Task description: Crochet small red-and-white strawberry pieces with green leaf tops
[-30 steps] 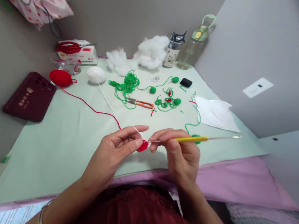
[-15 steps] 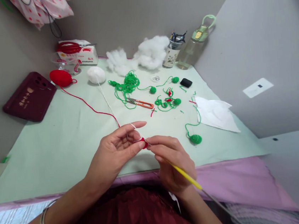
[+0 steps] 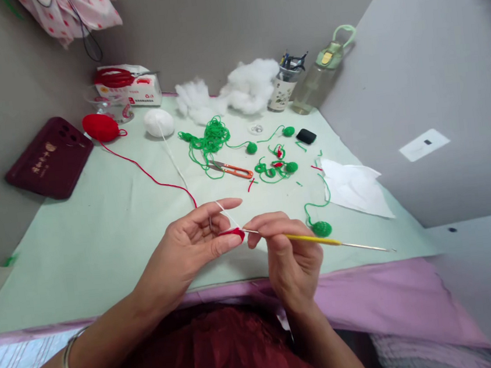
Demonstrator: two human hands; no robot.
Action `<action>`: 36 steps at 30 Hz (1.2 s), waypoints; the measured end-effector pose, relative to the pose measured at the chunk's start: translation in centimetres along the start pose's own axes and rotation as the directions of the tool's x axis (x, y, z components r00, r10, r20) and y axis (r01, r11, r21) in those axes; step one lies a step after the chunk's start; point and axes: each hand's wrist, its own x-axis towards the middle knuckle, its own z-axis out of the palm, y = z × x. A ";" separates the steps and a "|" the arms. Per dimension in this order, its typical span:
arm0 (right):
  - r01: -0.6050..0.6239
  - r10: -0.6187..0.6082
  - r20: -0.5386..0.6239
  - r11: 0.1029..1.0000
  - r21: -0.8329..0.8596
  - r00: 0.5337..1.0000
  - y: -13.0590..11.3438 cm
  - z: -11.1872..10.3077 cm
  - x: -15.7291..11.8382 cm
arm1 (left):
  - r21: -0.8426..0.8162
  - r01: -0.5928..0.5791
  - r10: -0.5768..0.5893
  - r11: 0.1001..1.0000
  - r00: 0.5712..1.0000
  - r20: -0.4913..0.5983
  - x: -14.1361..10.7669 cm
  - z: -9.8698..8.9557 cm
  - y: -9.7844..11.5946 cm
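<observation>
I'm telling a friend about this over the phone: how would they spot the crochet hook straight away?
Near the front edge of the pale green tabletop, find the right hand. It holds the crochet hook, one end at the red piece in the left hand. A yellow grip between thin metal ends sets it apart from the green ball just beyond.

Far left: white box (image 3: pixel 141 90), red print plus what looks like a recycling sign (image 3: pixel 148 94); wording too small. Left: maroon case (image 3: pixel 53 169), gold characters, illegible. Far right: pen cup (image 3: pixel 281 92), dark lettering, unreadable.
</observation>
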 end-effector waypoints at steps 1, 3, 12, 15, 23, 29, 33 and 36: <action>-0.003 0.003 -0.004 1.000 -0.008 1.000 0.0 0.0 -0.1 | 0.004 0.005 -0.005 1.000 1.000 0.005 -0.1 0.0 0.1; -0.009 0.009 -0.015 1.000 -0.014 1.000 -0.1 0.0 -0.1 | 0.002 0.023 -0.023 1.000 1.000 0.014 -0.2 0.0 0.3; -0.062 0.060 0.018 0.988 0.139 0.998 -0.2 -0.3 0.0 | -0.078 0.060 -0.056 0.995 0.997 0.057 -0.2 -0.1 0.2; -0.076 0.067 0.056 0.980 0.182 0.996 0.0 -0.5 0.1 | 0.012 0.014 -0.015 1.000 0.996 0.084 -0.1 -0.2 0.1; -0.005 0.001 0.148 1.000 0.023 0.989 -0.6 -1.1 0.4 | 0.205 -0.091 0.083 0.974 0.995 0.049 -0.2 -0.6 0.2; 0.214 -0.175 0.196 0.955 -0.203 0.965 -1.4 -1.1 0.1 | 0.249 -0.121 0.126 0.961 0.992 -0.004 -0.9 -0.3 0.6; 0.277 -0.246 0.145 0.923 -0.266 0.958 -1.4 -0.7 -0.1 | 0.296 -0.177 0.177 0.939 0.984 0.028 -1.3 -0.2 0.9; 0.337 -0.298 0.161 0.874 -0.349 0.941 -1.1 -0.7 -0.3 | 0.300 -0.191 0.192 0.935 0.981 0.027 -1.3 -0.1 0.9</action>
